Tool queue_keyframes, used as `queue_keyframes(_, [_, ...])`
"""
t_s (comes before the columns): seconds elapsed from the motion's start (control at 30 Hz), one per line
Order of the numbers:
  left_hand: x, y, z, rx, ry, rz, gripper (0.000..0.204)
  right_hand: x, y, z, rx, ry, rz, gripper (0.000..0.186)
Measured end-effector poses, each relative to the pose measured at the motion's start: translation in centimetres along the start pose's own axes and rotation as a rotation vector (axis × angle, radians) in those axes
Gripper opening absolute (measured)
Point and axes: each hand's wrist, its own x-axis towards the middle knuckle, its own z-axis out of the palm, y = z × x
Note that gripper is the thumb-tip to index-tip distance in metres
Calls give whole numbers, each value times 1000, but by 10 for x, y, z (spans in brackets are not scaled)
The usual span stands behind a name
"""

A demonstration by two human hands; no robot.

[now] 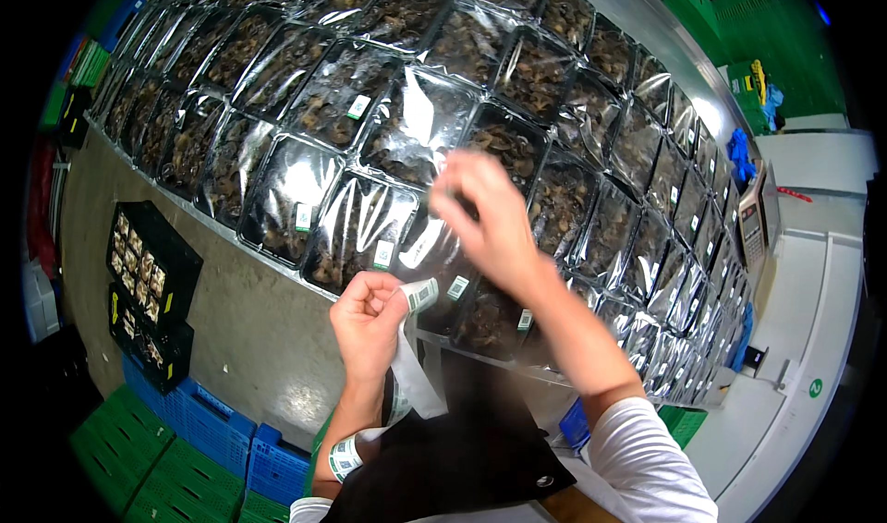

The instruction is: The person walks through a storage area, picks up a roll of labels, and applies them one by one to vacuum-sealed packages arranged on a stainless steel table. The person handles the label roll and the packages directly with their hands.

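A strip of white labels (pixel 419 295) is pinched in my left hand (pixel 368 324); its fingers are curled, and the strip hangs down and loops by my forearm. My right hand (pixel 476 211), smeared by motion, is over the wrapped black trays; whether its fingers hold anything is unclear. The trays (pixel 399 19) lie in rows on a metal table (pixel 228 229), each under glossy film with brown, mushroom-like contents. Small labels (pixel 358 106) show on some of them. Just beyond my left hand is a labelled tray (pixel 346 227).
Stacked black crates (pixel 152 264) with small packs stand on the floor at left, beside green (pixel 120 444) and blue crates (pixel 212 417). A scale-like device (pixel 750 218), blue gloves (pixel 739 158) and a white worktop (pixel 813 176) are at the right, with green bins (pixel 767 29) behind.
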Motion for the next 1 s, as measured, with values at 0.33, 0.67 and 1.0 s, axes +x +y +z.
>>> queue_keyframes(0.33, [-10, 4, 12, 2, -56, 6, 9, 39, 82, 29, -538, -60, -30, 30])
queue_keyframes(0.67, [-11, 2, 18, -76, -58, 96, 16, -49, -7, -15, 747, -435, 675, 41])
queue_keyframes(1.0, [-22, -14, 48, 3, -134, -129, 18, -74, -15, -55, 318, 20, 282, 10])
